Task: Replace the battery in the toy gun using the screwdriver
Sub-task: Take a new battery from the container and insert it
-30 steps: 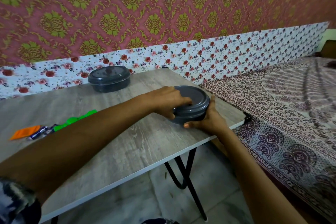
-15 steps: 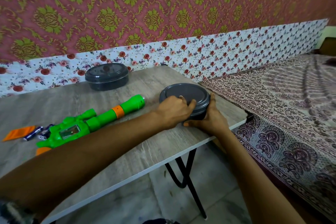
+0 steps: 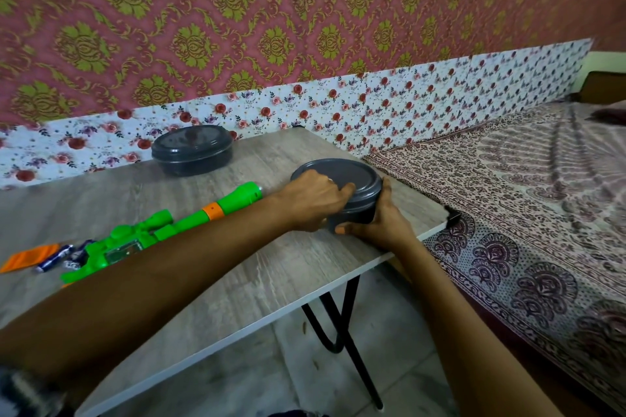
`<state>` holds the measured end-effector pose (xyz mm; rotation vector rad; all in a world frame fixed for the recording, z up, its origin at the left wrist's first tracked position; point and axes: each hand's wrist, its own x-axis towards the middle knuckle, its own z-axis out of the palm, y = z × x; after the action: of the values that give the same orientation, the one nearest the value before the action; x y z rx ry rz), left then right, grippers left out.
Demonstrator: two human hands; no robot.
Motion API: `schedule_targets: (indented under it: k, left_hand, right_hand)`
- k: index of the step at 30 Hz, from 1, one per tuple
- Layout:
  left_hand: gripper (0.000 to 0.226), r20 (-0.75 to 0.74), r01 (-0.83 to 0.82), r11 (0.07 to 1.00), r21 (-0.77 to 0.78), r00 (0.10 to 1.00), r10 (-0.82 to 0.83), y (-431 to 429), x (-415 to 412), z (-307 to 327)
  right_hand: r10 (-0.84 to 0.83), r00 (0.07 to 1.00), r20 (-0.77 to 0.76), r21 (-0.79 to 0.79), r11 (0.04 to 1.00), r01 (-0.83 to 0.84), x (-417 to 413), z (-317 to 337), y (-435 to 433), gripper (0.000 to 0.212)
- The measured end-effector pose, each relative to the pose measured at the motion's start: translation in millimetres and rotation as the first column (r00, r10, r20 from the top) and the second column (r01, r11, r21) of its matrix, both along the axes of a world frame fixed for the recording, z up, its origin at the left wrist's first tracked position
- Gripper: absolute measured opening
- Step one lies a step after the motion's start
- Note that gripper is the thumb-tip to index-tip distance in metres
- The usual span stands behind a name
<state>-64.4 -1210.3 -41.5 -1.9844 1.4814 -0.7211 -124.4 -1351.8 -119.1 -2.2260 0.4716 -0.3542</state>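
A green toy gun (image 3: 159, 234) with an orange band lies on the grey wooden table (image 3: 237, 281), partly behind my left forearm. Small batteries (image 3: 59, 256) and an orange piece (image 3: 28, 256) lie at its left end. Near the table's right corner stands a round dark grey lidded container (image 3: 342, 179). My left hand (image 3: 315, 200) grips the near edge of its lid. My right hand (image 3: 376, 223) holds the container's body from the right and front. No screwdriver is in view.
A second dark grey lidded container (image 3: 191, 149) stands at the back of the table by the floral wall. A patterned bed (image 3: 528, 213) lies right of the table. The table's black legs (image 3: 349, 332) stand on a tiled floor.
My left hand has shifted from the lid's top to its near edge. My left forearm has dropped, and the toy gun now shows. The container's lid looks slightly lifted.
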Motion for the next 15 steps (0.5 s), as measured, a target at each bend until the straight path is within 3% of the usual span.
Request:
schedule_targets:
  k: [4, 8, 12, 15]
  left_hand:
    - [0.069, -0.022, -0.020, 1.000, -0.016, 1.000, 0.020, -4.7, -2.9, 2.1]
    - [0.070, -0.043, -0.027, 1.000, -0.013, 0.999, 0.027, -5.1, -3.6, -4.4]
    - [0.065, -0.044, -0.020, 0.999, 0.030, 0.999, 0.021, -3.6, -2.9, -1.0]
    - [0.050, -0.083, 0.004, 1.000, -0.007, 0.997, -0.005, -7.3, -0.3, 24.9]
  right_hand:
    - [-0.005, 1.000, 0.017, 0.089, 0.996, 0.004, 0.2, 2.5, 6.4, 0.151]
    - [-0.153, 0.988, 0.007, -0.059, 0.986, 0.153, -0.5, -1.6, 11.5, 0.141]
    - [-0.126, 0.992, 0.002, -0.089, 0.988, 0.126, -2.3, -0.8, 10.7, 0.133]
    - [-0.087, 0.996, -0.017, -0.108, 0.991, 0.084, -4.7, 2.3, 13.2, 0.138]
